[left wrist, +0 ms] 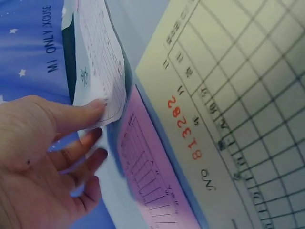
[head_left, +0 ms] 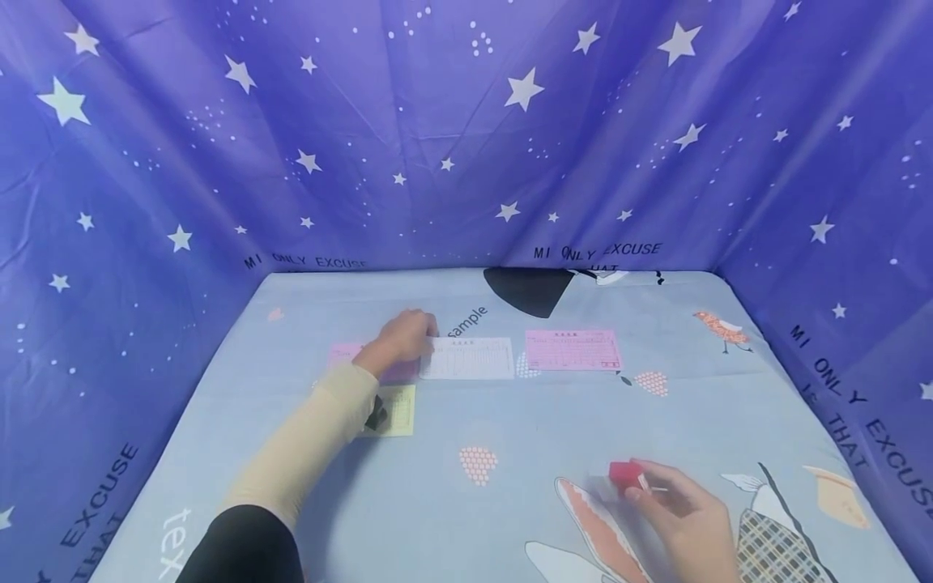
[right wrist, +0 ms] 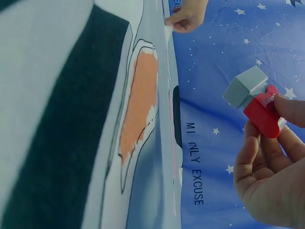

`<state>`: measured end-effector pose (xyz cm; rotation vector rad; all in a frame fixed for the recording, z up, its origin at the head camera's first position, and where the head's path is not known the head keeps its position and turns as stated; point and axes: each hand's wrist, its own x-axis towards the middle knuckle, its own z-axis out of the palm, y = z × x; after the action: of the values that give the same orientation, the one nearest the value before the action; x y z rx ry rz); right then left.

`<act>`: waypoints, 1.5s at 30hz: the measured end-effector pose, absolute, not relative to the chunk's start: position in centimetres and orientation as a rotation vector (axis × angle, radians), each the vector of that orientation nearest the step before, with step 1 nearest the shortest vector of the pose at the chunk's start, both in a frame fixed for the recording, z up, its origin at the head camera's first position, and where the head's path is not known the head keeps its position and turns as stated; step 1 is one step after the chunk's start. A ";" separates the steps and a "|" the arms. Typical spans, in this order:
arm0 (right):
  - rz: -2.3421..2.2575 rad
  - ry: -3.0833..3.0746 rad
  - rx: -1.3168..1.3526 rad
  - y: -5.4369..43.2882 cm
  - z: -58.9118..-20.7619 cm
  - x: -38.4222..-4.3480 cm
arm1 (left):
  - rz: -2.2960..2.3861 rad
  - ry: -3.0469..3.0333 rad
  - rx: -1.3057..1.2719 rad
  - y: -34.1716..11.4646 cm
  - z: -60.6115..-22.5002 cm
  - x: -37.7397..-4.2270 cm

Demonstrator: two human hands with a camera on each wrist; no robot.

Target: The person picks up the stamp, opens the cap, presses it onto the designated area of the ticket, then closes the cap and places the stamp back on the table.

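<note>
At the back of the table my left hand (head_left: 410, 334) pinches the left end of a white printed form (head_left: 470, 359). In the left wrist view the form (left wrist: 102, 52) bends up from the cloth, with the thumb on its corner. A pink form (head_left: 344, 354) lies beside it, partly hidden by the left forearm. Nearer the front is a yellow form (head_left: 401, 411), also partly covered. My right hand (head_left: 688, 518), at front right, holds a small red block-shaped object (right wrist: 262, 113) with a translucent grey squared end, like a hand stamp, above the cloth.
Another pink form (head_left: 573, 351) lies to the right of the white one. The table is covered with a pale patterned cloth (head_left: 539, 421). A purple star-printed curtain (head_left: 437, 121) rises along the back and both sides.
</note>
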<state>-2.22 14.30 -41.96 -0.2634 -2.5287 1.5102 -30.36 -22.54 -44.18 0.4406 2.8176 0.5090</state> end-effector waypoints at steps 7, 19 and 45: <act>1.489 -2.563 -0.271 14.3 -41.9 -2.2 | 0.804 2.801 0.544 -22.3 -41.8 -29.3; 1.551 -2.529 -0.241 13.8 -42.0 -2.0 | 1.374 2.500 0.342 -22.8 -39.8 -27.3; 1.230 -2.694 0.157 12.7 -40.9 -3.9 | 1.531 2.277 0.170 -21.1 -43.9 -16.4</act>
<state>-3.88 12.65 -40.94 0.1574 -2.6940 1.2297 -16.44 -21.05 -43.86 0.1698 2.2768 1.5305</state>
